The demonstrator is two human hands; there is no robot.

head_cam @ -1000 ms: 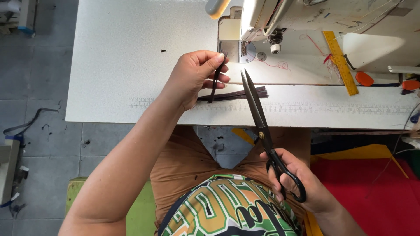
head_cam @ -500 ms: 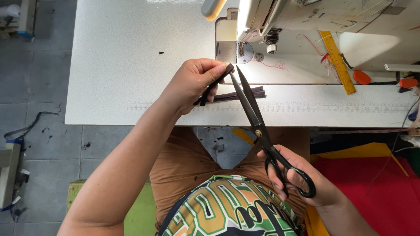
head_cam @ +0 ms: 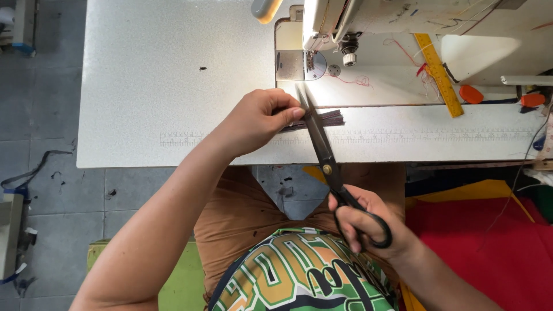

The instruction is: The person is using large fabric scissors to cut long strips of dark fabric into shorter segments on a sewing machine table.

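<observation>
Black steel scissors (head_cam: 324, 158), long-bladed, held in the right hand (head_cam: 368, 222); fingers pass through the black loop handles and are closed around them. Blades point up and away from the person, tips nearly together, crossing the near edge of the worktop (head_cam: 173, 86).

Dark strips (head_cam: 322, 120), a thin flat bundle, lying across the worktop just behind the scissor blades. Left hand (head_cam: 256, 121) is closed on the bundle's left end, fingertips pinched together at the point where the blades meet it; the right end of the bundle sticks out free past the blades.

Worktop: pale speckled white surface with a printed measuring scale along its near edge.

Sewing machine (head_cam: 368, 23), cream-white, at the top centre of the head view, its needle area and round metal plate just beyond the scissor tips. A few loose red threads lie on its bed.

Yellow ruler (head_cam: 439, 75), lying at a slant on the machine bed, right of the needle. An orange oval piece (head_cam: 471, 94) sits just beside the ruler's lower end.

Red cloth (head_cam: 489, 247), heaped low at the right under the worktop's edge, with yellow cloth (head_cam: 489, 189) beside it.

Person seated: brown trousers, green and orange patterned shirt, bare forearms. Green stool (head_cam: 178, 288) shows under the left arm. Grey tiled floor (head_cam: 40, 144) at left, with scraps on it.
</observation>
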